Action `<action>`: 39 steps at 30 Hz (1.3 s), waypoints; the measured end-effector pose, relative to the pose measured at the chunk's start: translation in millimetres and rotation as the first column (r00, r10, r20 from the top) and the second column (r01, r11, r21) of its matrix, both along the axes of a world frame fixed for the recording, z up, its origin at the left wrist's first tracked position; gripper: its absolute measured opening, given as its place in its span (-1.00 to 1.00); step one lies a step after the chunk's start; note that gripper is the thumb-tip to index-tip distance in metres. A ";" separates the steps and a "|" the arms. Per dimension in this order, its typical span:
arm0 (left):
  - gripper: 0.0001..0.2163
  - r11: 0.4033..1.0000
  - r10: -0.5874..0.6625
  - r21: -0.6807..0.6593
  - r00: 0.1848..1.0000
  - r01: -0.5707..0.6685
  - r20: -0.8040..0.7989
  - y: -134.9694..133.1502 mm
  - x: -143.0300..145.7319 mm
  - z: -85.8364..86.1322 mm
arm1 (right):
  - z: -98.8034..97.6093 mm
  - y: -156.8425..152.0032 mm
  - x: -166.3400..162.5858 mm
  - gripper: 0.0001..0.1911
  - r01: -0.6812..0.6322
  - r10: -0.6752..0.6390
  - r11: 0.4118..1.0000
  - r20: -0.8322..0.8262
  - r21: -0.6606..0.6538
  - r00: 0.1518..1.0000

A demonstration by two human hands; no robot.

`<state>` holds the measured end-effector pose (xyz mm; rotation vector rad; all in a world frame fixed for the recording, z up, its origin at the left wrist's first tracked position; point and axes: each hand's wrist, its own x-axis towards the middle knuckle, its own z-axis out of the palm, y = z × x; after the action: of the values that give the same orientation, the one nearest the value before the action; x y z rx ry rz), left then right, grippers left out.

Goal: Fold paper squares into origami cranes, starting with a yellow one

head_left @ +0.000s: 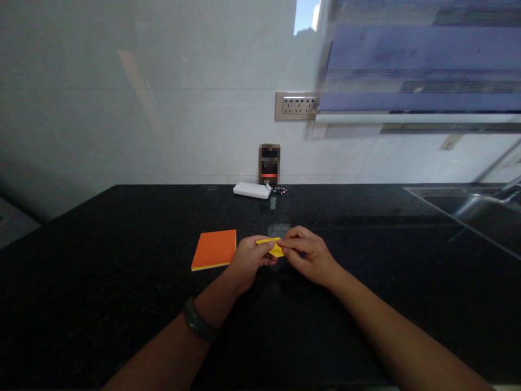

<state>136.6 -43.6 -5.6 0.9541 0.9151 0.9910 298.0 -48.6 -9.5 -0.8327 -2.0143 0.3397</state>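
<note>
Both hands meet over a small folded yellow paper (273, 247) just above the black counter (101, 282). My left hand (249, 262), with a dark band on its wrist, has its fingers curled round the paper's left side. The fingertips of my right hand (310, 255) pinch the paper's right edge. A stack of square paper sheets with an orange top (214, 249) lies flat on the counter just left of my left hand.
A white power bank (252, 189) with a cable lies at the counter's back edge, in front of a small upright object against the tiled wall. A wall socket (296, 105) sits above. A steel sink (468, 209) is at the right.
</note>
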 end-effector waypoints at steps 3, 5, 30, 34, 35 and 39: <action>-0.83 1.000 0.018 -0.004 1.000 -0.018 -0.004 -0.5 0.6 1.5 | 0.0 -0.8 0.6 -0.71 -0.011 0.010 1.000 0.042 0.014 0.999; -0.79 0.999 0.024 0.029 0.998 -0.023 -0.063 -0.9 1.2 1.1 | 1.4 -1.8 0.2 -0.70 -0.022 0.021 1.000 0.073 0.011 0.997; -0.80 0.965 0.143 0.257 0.935 -0.058 -0.326 0.4 3.0 -5.6 | -0.4 -1.0 -10.3 -0.85 0.104 -0.145 0.924 -0.085 -0.368 0.986; -0.84 0.968 0.127 0.245 0.945 -0.052 -0.301 -1.0 2.1 -3.9 | 2.4 -3.3 -10.2 -0.86 0.096 -0.143 0.913 -0.091 -0.397 0.985; -0.84 0.968 0.123 0.248 0.947 -0.048 -0.295 -1.3 2.0 -3.8 | 3.2 -3.8 -10.4 -0.86 0.091 -0.143 0.909 -0.100 -0.408 0.985; -0.81 0.974 0.099 0.225 0.962 -0.041 -0.254 -1.8 2.7 -2.8 | 3.4 -3.5 -12.2 -0.87 0.038 -0.156 0.868 -0.200 -0.495 0.967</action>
<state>139.3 -45.4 -8.4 1.2689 1.0838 1.0564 285.8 -52.1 -6.0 -1.1419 -1.6742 0.8750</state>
